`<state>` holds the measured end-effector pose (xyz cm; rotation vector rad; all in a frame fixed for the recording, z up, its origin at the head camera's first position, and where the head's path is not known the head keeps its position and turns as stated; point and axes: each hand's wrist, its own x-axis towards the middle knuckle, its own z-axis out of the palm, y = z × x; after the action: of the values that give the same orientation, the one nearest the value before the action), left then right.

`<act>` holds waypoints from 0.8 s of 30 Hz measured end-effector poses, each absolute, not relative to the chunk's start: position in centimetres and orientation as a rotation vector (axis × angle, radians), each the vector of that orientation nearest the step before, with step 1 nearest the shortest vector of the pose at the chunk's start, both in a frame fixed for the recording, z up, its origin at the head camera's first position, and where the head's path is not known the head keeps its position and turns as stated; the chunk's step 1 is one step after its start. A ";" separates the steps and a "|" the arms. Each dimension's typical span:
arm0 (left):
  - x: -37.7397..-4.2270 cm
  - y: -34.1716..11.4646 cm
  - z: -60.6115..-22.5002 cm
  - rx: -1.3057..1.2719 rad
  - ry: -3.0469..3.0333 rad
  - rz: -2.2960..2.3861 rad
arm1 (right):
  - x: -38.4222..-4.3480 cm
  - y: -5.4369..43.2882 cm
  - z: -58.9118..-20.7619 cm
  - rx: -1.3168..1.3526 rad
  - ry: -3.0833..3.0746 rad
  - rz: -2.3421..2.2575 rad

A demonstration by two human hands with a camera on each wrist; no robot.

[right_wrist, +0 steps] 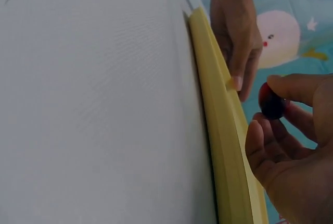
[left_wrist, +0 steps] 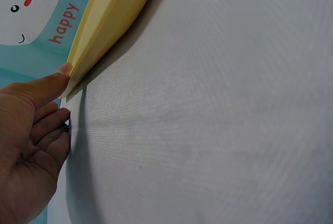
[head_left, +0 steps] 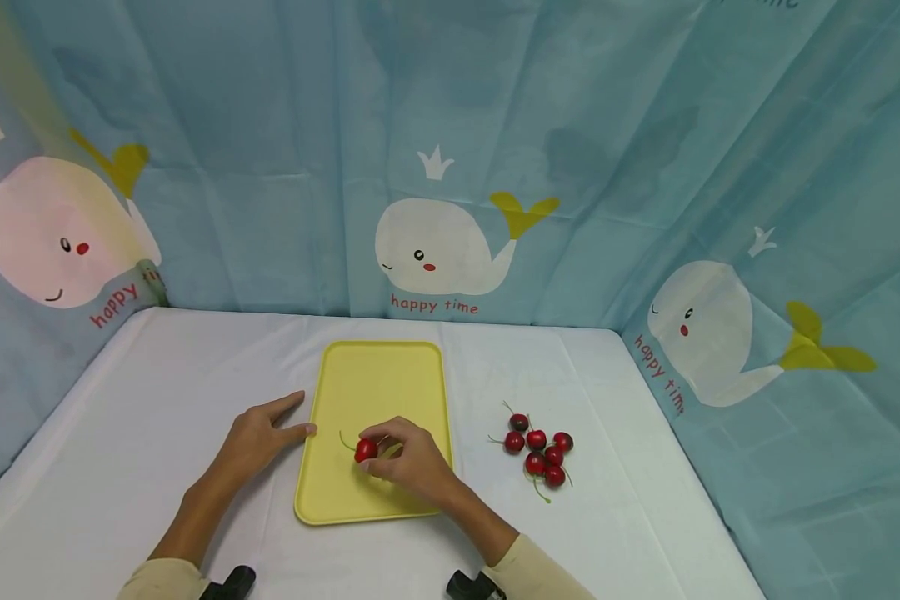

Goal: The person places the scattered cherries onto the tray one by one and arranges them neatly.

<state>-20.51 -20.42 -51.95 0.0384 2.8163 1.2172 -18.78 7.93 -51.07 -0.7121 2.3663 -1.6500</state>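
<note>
A single red cherry (head_left: 366, 451) with a green stem is pinched between the thumb and fingers of my right hand (head_left: 412, 460), over the lower half of a yellow tray (head_left: 378, 375). In the right wrist view the same cherry (right_wrist: 272, 102) looks dark and sits at the fingertips, above the tray's rim. My left hand (head_left: 258, 439) is at the tray's left edge. Its thumb touches the rim, as the left wrist view shows, while the other fingers lie outside the tray, loosely extended. Nothing is held in that hand.
Right of the tray, several dark red cherries (head_left: 536, 463) lie in a loose cluster, some with stems, on a white tablecloth (head_left: 645, 500). A blue curtain (head_left: 270, 208) printed with whales stands along the table's back and sides.
</note>
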 end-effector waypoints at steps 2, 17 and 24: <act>-20.5 -20.5 -52.0 0.046 2.821 1.214 | -18.7 7.8 -51.2 -0.746 2.370 -1.633; -20.6 -20.4 -52.0 0.044 2.820 1.200 | -17.9 6.8 -51.5 -0.863 2.402 -1.423; -20.6 -20.5 -51.9 0.059 2.821 1.203 | -17.6 6.3 -51.4 -0.953 2.443 -1.287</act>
<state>-20.58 -20.49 -51.92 0.0588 2.8214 1.2029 -17.64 6.32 -51.37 -0.9532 2.4433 -1.2866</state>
